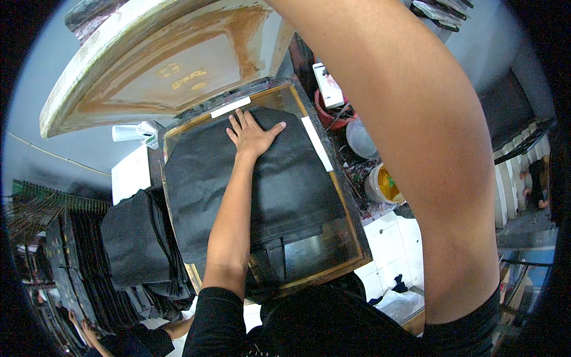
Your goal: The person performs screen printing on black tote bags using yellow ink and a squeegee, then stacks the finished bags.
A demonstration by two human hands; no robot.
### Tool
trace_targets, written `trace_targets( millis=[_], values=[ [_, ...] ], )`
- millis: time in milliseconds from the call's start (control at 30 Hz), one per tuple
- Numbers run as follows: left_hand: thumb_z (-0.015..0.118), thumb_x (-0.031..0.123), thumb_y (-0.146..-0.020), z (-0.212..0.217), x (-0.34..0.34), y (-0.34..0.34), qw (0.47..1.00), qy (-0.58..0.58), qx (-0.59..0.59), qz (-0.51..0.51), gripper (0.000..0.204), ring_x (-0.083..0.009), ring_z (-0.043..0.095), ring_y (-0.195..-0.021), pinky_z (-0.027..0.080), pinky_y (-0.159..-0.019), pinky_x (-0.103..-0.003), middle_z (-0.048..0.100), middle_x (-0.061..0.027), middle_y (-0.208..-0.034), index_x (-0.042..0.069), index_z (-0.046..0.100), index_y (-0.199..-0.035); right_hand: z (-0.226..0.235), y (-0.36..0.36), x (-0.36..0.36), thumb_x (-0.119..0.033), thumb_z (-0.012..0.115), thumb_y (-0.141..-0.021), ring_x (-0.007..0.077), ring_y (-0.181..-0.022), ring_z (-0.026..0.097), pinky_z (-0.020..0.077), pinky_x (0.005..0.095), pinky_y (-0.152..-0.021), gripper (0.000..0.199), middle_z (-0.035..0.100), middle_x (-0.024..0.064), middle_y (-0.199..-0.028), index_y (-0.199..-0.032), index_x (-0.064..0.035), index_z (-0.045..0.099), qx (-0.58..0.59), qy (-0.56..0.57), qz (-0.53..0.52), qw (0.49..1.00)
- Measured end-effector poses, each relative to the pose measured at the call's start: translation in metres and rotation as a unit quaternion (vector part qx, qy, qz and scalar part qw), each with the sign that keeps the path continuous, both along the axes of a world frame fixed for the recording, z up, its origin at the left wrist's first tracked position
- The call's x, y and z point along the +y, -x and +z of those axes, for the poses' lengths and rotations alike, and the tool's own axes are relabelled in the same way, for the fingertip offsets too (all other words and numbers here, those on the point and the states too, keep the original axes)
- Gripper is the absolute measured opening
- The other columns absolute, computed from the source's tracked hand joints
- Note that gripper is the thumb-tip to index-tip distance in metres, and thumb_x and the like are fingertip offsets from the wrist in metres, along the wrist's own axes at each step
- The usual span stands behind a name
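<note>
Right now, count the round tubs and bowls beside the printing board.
3, all right of the printing board: a red tub at the top, a clear bowl below it, and a white tub of yellow ink nearest. The raised arm may hide more.

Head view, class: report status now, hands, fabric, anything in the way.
Left hand flat, open on black fabric piece lying on printing table. Right hand out of view, arm raised toward lifted screen frame. Nothing lying on the fabric.
</note>
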State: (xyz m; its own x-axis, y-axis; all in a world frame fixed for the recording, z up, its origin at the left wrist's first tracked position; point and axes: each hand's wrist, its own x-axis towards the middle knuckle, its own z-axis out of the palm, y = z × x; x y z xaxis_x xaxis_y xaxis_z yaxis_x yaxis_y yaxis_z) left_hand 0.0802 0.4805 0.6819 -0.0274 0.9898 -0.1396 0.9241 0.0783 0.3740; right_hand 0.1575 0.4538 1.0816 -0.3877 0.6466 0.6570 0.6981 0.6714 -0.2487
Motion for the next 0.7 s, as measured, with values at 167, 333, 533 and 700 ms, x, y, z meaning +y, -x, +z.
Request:
trace_targets(
  millis=[167,333,533,700],
  values=[
    [0.060,0.090,-0.070,0.022,-0.017,-0.010,0.998,0.011,0.054,0.012,0.133,-0.0438,-0.004,-0.157,0.003,-0.121,-0.067,0.004,-0.0271,-0.169,0.004,0.018,-0.163,0.000,-0.008,-0.003,-0.016,0.063,-0.086,0.0429,-0.106,0.069,0.0539,0.0457,-0.092,0.031,0.069,0.0303,-0.114,-0.105,0.0060,0.075,-0.015,0.011,0.000,1.000],
    [0.057,0.091,-0.072,0.015,-0.011,-0.006,0.999,0.005,0.033,0.041,0.132,-0.0441,-0.002,-0.157,0.004,-0.121,-0.067,0.004,-0.0278,-0.169,0.004,0.018,-0.163,0.000,-0.008,0.001,-0.015,0.063,-0.086,0.0427,-0.105,0.069,0.0542,0.0459,-0.092,0.031,0.069,0.0309,-0.112,-0.104,0.0067,0.075,-0.027,-0.017,0.042,0.999],
    [0.064,0.078,-0.079,0.018,-0.018,-0.003,0.988,-0.146,0.013,0.040,0.111,-0.0474,0.024,-0.150,0.022,-0.120,-0.060,0.028,-0.0299,-0.161,0.000,0.038,-0.154,-0.002,-0.007,0.006,-0.016,0.062,-0.087,0.0424,-0.104,0.069,0.0543,0.0456,-0.092,0.032,0.069,0.0306,-0.112,-0.105,0.0065,0.075,-0.032,-0.019,0.044,0.998],
    [0.078,0.053,-0.077,0.034,-0.105,-0.045,0.950,-0.213,-0.050,-0.222,0.060,-0.0372,0.058,-0.099,0.047,-0.088,-0.048,0.060,-0.0191,-0.105,-0.002,0.068,-0.099,-0.001,0.002,0.003,-0.018,0.061,-0.087,0.0431,-0.103,0.069,0.0539,0.0458,-0.092,0.033,0.069,0.0308,-0.111,-0.104,0.0063,0.075,-0.033,-0.004,0.011,0.999]
  ],
)
